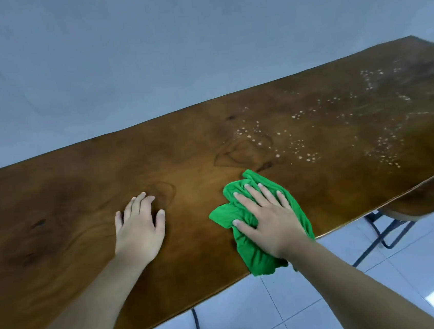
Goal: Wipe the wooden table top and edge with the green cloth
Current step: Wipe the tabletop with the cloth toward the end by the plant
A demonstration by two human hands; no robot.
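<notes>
A long dark wooden table top (182, 154) runs from lower left to upper right. My right hand (267, 220) presses flat on a crumpled green cloth (249, 252) near the table's near edge, with part of the cloth hanging over that edge. My left hand (139, 226) lies flat on bare wood to the left of the cloth, fingers spread, holding nothing. Pale droplets or specks (308, 152) are scattered across the wood beyond and to the right of the cloth.
A plain grey-blue wall (145, 51) stands behind the table's far edge. White floor tiles (332, 299) show below the near edge. A wooden stool with dark metal legs (425, 198) sits under the table's right end. A dark cable (197, 327) hangs below.
</notes>
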